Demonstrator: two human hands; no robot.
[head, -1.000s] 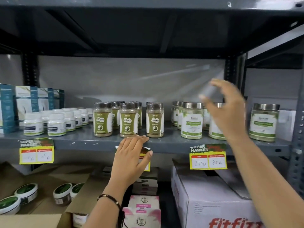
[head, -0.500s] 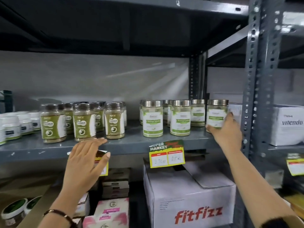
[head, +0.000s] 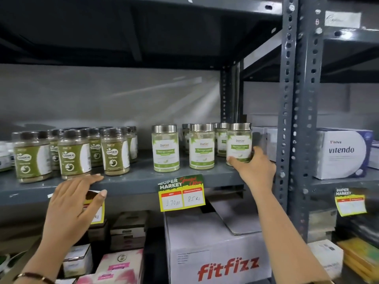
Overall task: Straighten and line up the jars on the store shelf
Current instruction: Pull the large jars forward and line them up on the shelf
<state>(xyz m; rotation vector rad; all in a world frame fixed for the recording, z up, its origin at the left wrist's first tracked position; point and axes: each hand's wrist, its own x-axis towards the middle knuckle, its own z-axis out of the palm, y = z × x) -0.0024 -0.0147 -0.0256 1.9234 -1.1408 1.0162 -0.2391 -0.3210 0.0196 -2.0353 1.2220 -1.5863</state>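
Note:
On the grey shelf [head: 135, 182] stand silver-lidded jars with white and green labels. My right hand [head: 255, 171] grips the rightmost front jar [head: 239, 143] at its base, beside the shelf's upright post. Two more front jars [head: 165, 148] [head: 202, 147] stand to its left, with others behind them. A group of dark-lidded jars with olive labels [head: 73, 154] stands further left. My left hand [head: 73, 203] rests flat and open on the shelf's front edge, over a yellow price tag, below the olive jars.
A perforated steel post [head: 295, 119] rises just right of the held jar. A white Vitendo box [head: 342, 153] sits on the neighbouring shelf. A Fitfizz carton [head: 217, 251] and small boxes fill the shelf below. A yellow price tag [head: 181, 193] hangs from the edge.
The view has swung right. My right hand went from raised in the air to gripping the rightmost jar and has drawn it forward. My left hand stayed on the shelf edge.

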